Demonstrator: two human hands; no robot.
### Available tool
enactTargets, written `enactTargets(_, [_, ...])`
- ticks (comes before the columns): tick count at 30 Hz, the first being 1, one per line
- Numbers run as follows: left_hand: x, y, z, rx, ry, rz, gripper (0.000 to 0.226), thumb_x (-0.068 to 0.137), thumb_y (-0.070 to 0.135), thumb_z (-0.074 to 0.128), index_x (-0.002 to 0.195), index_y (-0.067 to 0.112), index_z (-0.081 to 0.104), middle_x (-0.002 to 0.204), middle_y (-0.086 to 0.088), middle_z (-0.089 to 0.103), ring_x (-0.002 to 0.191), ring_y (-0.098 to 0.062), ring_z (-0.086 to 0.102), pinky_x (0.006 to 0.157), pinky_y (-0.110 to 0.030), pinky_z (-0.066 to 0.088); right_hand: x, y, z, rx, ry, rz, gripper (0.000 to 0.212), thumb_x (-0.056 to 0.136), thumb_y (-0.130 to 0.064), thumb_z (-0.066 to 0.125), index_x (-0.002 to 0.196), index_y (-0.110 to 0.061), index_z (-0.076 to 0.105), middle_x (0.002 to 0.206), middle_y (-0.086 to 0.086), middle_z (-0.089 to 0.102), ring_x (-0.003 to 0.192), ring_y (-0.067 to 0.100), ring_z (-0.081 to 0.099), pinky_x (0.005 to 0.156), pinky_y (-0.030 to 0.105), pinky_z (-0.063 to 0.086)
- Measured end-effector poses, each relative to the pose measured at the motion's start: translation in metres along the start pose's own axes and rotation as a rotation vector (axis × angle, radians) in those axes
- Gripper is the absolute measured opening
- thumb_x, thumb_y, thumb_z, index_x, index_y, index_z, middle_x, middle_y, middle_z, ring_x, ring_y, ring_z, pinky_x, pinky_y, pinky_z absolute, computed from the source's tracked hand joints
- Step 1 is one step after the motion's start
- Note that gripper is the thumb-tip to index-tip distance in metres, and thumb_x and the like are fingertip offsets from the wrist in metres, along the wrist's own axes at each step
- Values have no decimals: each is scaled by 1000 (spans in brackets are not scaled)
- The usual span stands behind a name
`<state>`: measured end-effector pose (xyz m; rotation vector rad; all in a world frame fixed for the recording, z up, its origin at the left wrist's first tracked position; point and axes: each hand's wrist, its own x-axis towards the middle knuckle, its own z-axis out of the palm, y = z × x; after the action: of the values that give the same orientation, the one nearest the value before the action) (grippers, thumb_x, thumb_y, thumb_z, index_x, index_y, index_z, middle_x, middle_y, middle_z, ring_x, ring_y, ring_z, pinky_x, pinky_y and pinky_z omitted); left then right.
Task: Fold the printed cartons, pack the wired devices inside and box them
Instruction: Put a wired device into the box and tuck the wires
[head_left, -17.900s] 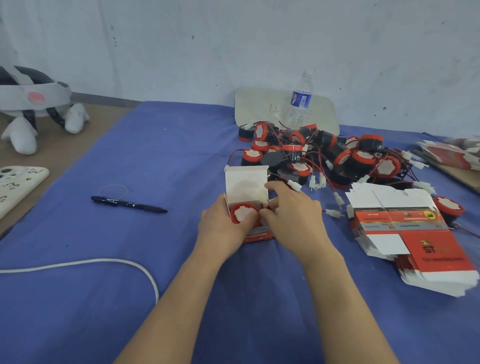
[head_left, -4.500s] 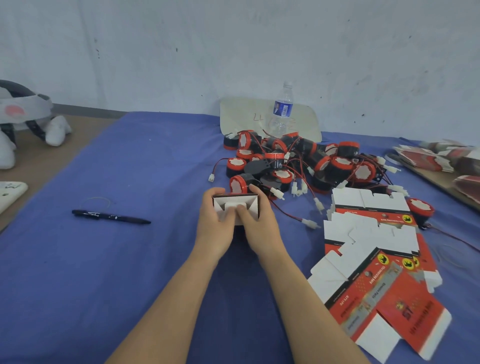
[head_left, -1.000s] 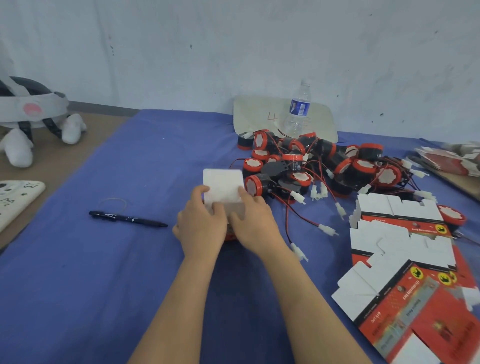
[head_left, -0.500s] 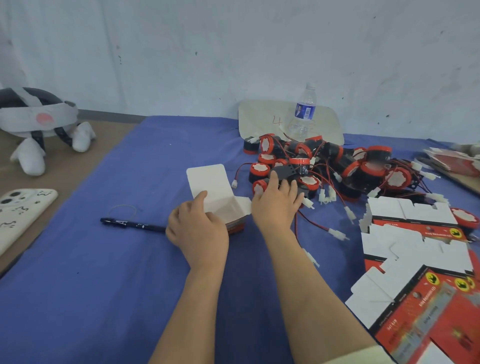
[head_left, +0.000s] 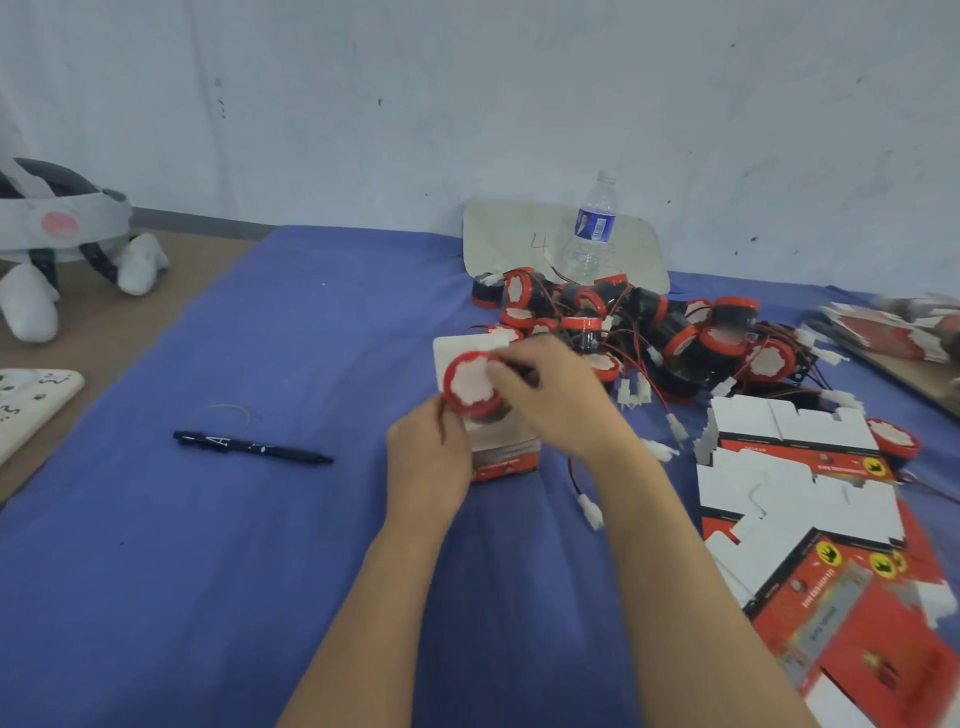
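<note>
A small red-and-white printed carton (head_left: 506, 457) stands on the blue cloth with its white top flap up behind it. My left hand (head_left: 428, 457) grips the carton's left side. My right hand (head_left: 558, 400) holds a round red-rimmed wired device (head_left: 471, 383) over the carton's open mouth. A red wire with a white plug (head_left: 589, 506) trails from under my right wrist. A pile of the same wired devices (head_left: 649, 327) lies just behind. Flat printed cartons (head_left: 810, 514) are stacked to the right.
A black pen (head_left: 252, 447) lies on the blue cloth (head_left: 260, 571) to the left. A clear water bottle (head_left: 589, 228) stands before a pale board at the back. More flat cartons (head_left: 898, 332) lie far right. A white headset (head_left: 57, 244) rests on the brown floor, left.
My right hand picked a wired device out of the pile and brought it back over the open carton. My left hand stayed on the carton's left side.
</note>
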<state>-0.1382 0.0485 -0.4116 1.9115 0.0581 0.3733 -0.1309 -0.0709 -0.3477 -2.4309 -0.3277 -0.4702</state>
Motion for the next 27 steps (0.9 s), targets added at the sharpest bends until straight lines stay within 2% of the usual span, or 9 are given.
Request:
enactTargets(4, [0, 3, -4, -222, -48, -157, 37, 97, 11, 33, 110, 16, 67, 111, 0, 66, 100, -15, 58, 81, -26, 45, -19, 11, 13, 58, -109, 133, 26, 98, -24, 48, 112, -12, 67, 98, -5, 61, 90, 10, 53, 77, 19, 40])
enactTargets(9, [-3, 3, -1, -176, -104, -132, 29, 100, 21, 38, 106, 15, 66, 106, 0, 66, 96, -14, 60, 79, -27, 48, -24, 26, 26, -171, -142, 179, 34, 102, -27, 35, 118, -16, 63, 115, 4, 59, 119, 25, 44, 102, 40, 34])
enactTargets(11, [-3, 1, 0, -157, -116, -107, 21, 98, 23, 44, 101, 17, 64, 102, 4, 64, 92, -10, 59, 79, -25, 49, -28, 26, 31, -200, -137, 237, 36, 103, -31, 32, 123, -21, 60, 120, 3, 53, 121, 24, 39, 101, 38, 29])
enactTargets(14, [-2, -2, 2, -105, -91, -41, 15, 93, 13, 52, 98, 27, 57, 98, 14, 57, 86, -2, 55, 67, -10, 42, -28, 25, 37, -188, -76, 236, 30, 102, -26, 36, 119, -23, 59, 115, -2, 59, 116, 19, 46, 104, 40, 29])
enactTargets(16, [-5, -4, 6, -111, -34, -52, 24, 90, 13, 58, 109, 27, 51, 111, 13, 52, 100, -5, 50, 74, -13, 38, -27, 23, 39, -144, -22, 270, 20, 100, -22, 39, 109, -22, 57, 106, -5, 64, 109, 17, 52, 113, 43, 19])
enactTargets(18, [-6, -4, 7, -139, 17, -132, 52, 86, 18, 67, 132, 21, 40, 133, 5, 41, 118, -8, 42, 88, -19, 37, -26, 21, 41, -146, -10, 308, 11, 100, -22, 40, 100, -21, 51, 97, -4, 63, 103, 19, 55, 117, 44, 8])
enactTargets(21, [-6, -4, 8, -218, 13, -257, 90, 83, 26, 73, 151, 20, 14, 150, -3, 28, 134, -19, 36, 105, -33, 39, -26, 16, 44, -266, 1, 307, 18, 100, -24, 41, 105, -17, 56, 113, -1, 59, 119, 20, 48, 117, 46, 4])
enactTargets(24, [-6, -6, 9, -152, -10, -202, 79, 85, 27, 69, 148, 21, 22, 139, -5, 46, 121, -21, 50, 92, -30, 46, -28, 15, 38, -336, 110, 305, 23, 97, -32, 49, 106, -21, 66, 129, -3, 49, 137, 19, 27, 117, 47, 2])
enactTargets(27, [-3, -7, 7, -124, -19, -179, 62, 85, 25, 69, 138, 20, 38, 128, -3, 56, 109, -20, 57, 89, -35, 51, -34, 23, 8, -339, 232, 435, 25, 95, -39, 48, 109, -28, 66, 129, -1, 51, 134, 22, 30, 115, 52, 10])
